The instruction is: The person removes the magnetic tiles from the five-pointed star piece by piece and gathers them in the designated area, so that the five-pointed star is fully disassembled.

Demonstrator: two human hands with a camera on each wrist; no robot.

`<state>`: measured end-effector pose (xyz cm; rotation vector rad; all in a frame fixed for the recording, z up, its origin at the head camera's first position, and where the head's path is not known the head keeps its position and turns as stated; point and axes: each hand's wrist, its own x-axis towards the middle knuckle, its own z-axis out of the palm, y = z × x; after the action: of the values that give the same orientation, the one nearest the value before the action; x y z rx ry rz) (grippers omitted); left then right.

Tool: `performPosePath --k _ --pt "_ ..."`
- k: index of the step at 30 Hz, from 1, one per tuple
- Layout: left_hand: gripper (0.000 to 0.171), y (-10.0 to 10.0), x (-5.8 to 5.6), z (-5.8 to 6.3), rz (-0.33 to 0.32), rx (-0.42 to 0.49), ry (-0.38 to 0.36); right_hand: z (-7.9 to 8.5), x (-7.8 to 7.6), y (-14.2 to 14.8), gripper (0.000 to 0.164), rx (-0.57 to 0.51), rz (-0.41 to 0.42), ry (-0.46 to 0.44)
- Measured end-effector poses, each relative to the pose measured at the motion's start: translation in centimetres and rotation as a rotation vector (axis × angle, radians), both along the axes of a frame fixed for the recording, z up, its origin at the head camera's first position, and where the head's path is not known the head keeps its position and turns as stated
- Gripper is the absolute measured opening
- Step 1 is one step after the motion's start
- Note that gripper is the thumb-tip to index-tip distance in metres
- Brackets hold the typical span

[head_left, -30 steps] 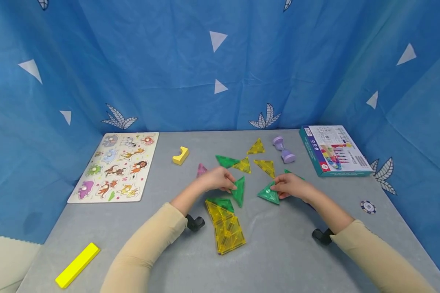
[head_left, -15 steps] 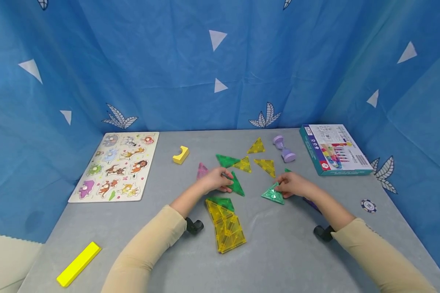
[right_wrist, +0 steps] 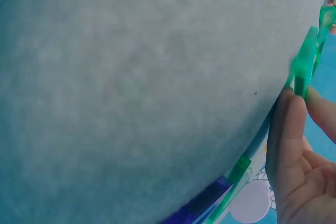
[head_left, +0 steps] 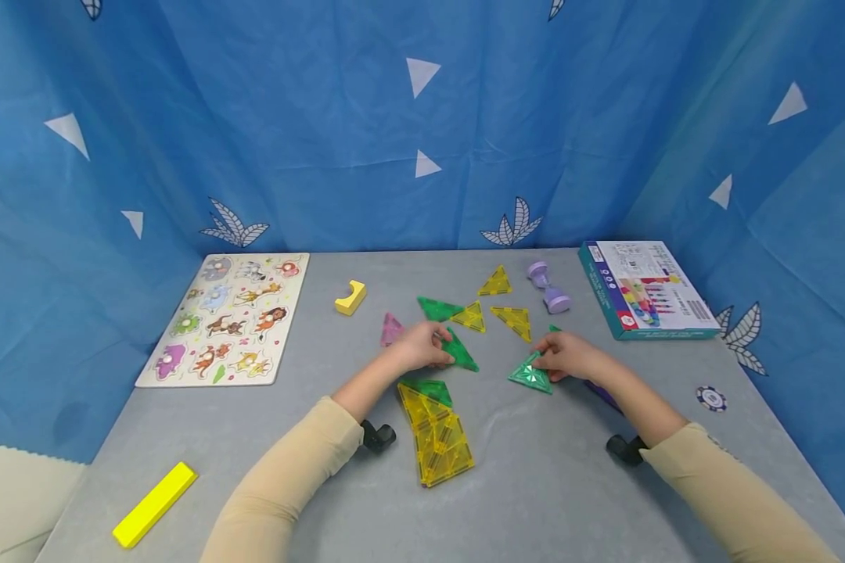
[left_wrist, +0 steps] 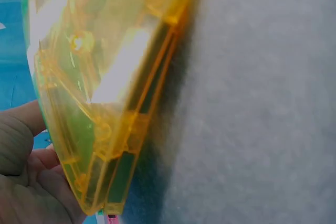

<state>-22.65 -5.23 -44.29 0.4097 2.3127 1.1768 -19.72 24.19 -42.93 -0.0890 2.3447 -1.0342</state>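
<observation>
My left hand (head_left: 418,348) pinches a green triangular magnetic tile (head_left: 461,352) near the table's middle. To its right, my right hand (head_left: 569,356) holds a second green triangular magnetic tile (head_left: 531,375) between thumb and fingers; the right wrist view shows that tile (right_wrist: 305,66) edge-on. A gap separates the two held tiles. Below the left hand lie joined yellow tiles (head_left: 442,450) with a green tile (head_left: 431,391) at their top end. These yellow tiles (left_wrist: 79,87) hide what the left fingers hold in the left wrist view.
Loose yellow tiles (head_left: 512,321), a green tile (head_left: 436,309) and a pink tile (head_left: 390,327) lie around. A purple tile (head_left: 603,396) sits under the right forearm. Farther out are an animal puzzle board (head_left: 225,320), a lavender sand timer (head_left: 548,288), a box (head_left: 648,289) and a yellow bar (head_left: 156,504).
The tile in my left hand has turned from nearly upright to slanting down to the right. My right hand has shifted slightly right with its tile, and the gap between both tiles has widened.
</observation>
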Motion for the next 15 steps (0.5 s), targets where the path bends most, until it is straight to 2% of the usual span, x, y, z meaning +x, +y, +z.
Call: performPosePath --k 3,7,12,15 --pt "0.033 -0.07 0.03 -0.15 -0.036 -0.068 0.041 0.02 0.08 -0.18 0.037 0.013 -0.007 0.049" --pt "0.032 -0.05 0.21 0.04 -0.068 -0.094 0.071 0.06 0.22 -0.53 0.038 -0.008 -0.021 0.107" --pt "0.036 -0.06 0.39 0.25 -0.11 -0.111 0.104 0.12 0.33 -0.83 0.036 -0.061 -0.012 0.124" --pt "0.036 -0.09 0.45 0.25 -0.135 -0.143 0.15 0.12 0.37 -0.81 0.036 -0.081 0.002 0.134"
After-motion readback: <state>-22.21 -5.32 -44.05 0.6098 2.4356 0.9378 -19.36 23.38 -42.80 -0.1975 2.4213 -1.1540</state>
